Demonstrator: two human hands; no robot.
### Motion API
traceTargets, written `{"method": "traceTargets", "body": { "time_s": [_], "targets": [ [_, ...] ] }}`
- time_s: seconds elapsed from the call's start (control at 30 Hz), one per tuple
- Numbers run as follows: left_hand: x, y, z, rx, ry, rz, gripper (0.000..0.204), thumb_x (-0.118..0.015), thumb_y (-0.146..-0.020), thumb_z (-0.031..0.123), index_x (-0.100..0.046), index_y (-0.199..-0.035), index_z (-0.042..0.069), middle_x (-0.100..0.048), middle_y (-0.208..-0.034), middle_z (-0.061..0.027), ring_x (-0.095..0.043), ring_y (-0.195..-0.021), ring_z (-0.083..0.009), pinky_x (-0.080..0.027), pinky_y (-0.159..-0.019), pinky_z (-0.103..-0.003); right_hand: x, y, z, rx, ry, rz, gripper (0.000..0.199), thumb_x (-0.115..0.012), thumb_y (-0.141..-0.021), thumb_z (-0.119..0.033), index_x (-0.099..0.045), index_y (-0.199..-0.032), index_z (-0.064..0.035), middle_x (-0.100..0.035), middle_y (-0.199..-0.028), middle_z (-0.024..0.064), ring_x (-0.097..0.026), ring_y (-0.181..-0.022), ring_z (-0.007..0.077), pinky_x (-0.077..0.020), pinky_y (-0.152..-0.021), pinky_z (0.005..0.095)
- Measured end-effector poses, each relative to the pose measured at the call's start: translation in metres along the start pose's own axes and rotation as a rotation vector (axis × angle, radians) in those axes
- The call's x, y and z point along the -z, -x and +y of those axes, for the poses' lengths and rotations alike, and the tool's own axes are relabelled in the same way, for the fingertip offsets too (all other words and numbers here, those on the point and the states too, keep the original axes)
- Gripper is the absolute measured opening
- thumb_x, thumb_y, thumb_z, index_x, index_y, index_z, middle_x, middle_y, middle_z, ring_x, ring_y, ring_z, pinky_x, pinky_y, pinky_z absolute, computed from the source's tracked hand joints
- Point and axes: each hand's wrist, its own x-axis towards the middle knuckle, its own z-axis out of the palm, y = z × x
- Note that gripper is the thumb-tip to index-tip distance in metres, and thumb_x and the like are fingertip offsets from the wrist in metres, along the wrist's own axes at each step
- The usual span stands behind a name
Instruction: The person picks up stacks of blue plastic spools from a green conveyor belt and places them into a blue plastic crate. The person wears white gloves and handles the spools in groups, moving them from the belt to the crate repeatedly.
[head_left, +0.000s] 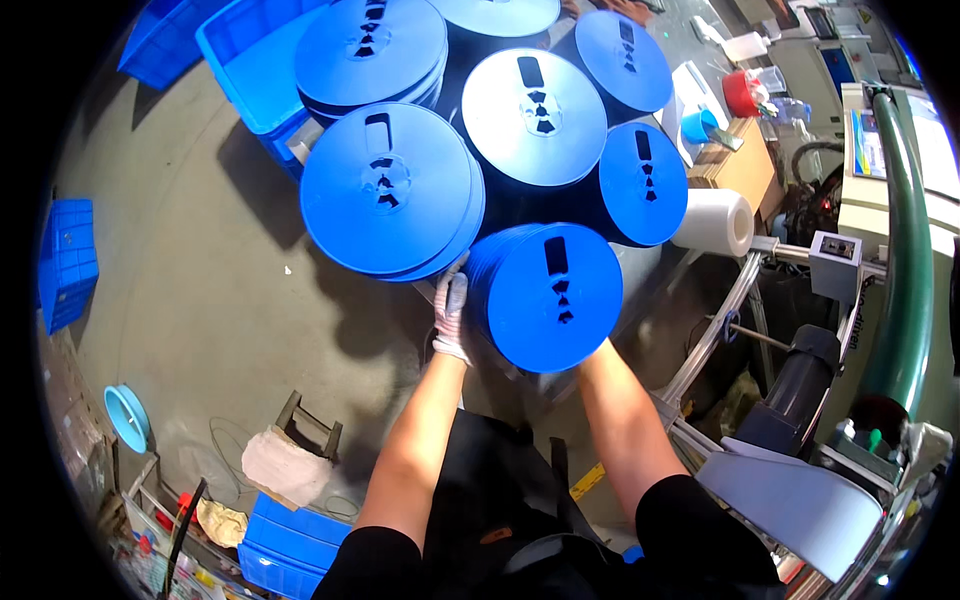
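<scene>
Several stacks of large blue plastic reels stand side by side below me. The nearest stack of blue reels is between my forearms. My left hand, in a white glove, presses flat against that stack's left side, fingers pointing up. My right hand is hidden behind the right edge of the same stack; only the forearm shows. To the left stands a wider reel stack, and further back sit a paler reel stack and a darker one.
A blue crate lies at the back left, another blue crate at the far left. A white roll and a cardboard box are at right, beside a machine with a green pipe. Concrete floor is to the left.
</scene>
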Motion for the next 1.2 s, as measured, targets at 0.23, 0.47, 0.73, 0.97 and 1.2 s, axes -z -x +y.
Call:
{"method": "traceTargets", "body": {
  "time_s": [0.23,0.47,0.73,0.97,1.2],
  "targets": [
    [0.033,-0.024,-0.039,-0.375,-0.462,0.005,0.037,-0.047,-0.093,0.030,-0.052,-0.119,0.006,-0.053,-0.117,-0.0112,-0.051,-0.107,-0.0212,-0.042,-0.092,-0.036,-0.014,-0.034,-0.007,0.060,-0.024,0.072,0.034,-0.046,-0.092,-0.023,-0.051,-0.120,-0.0040,-0.060,-0.108,0.0105,-0.058,-0.097,0.0218,-0.0495,-0.080,0.0358],
    [0.054,0.070,-0.018,-0.135,-0.545,0.253,0.047,-0.038,-0.092,0.039,-0.052,-0.121,0.005,-0.048,-0.127,-0.0095,-0.040,-0.120,-0.0215,-0.029,-0.102,-0.039,0.087,0.122,0.063,-0.073,0.203,0.079,0.033,-0.053,-0.090,-0.029,-0.055,-0.116,-0.0086,-0.061,-0.109,0.0060,-0.058,-0.097,0.0160,-0.0475,-0.078,0.0276],
    [0.164,0.194,-0.003,0.631,-1.242,0.049,0.064,-0.038,-0.085,0.058,-0.045,-0.126,0.011,-0.042,-0.131,-0.0089,-0.037,-0.120,-0.0255,-0.031,-0.098,-0.041,0.260,0.433,0.125,-0.132,0.977,0.016,0.043,-0.049,-0.090,-0.039,-0.055,-0.121,-0.0093,-0.057,-0.121,0.0094,-0.052,-0.113,0.0244,-0.0375,-0.097,0.0329],
    [0.181,0.245,-0.026,0.669,-2.147,-0.723,0.045,-0.048,-0.085,0.048,-0.064,-0.105,0.010,-0.063,-0.108,-0.0118,-0.056,-0.097,-0.0221,-0.047,-0.082,-0.041,0.384,0.701,0.359,-0.078,0.295,0.892,0.034,-0.061,-0.085,-0.031,-0.061,-0.108,-0.0053,-0.065,-0.097,0.0083,-0.060,-0.086,0.0168,-0.0478,-0.075,0.0295],
    [-0.049,0.415,-0.194,0.072,-2.395,-1.206,0.030,-0.056,-0.071,0.022,-0.067,-0.092,0.003,-0.066,-0.087,-0.0169,-0.064,-0.087,-0.0314,-0.048,-0.073,-0.036,0.390,0.853,0.566,-0.307,-0.087,1.192,0.031,-0.052,-0.090,-0.031,-0.063,-0.096,-0.0032,-0.064,-0.082,0.0096,-0.059,-0.072,0.0236,-0.0458,-0.067,0.0374]
  ]
}}
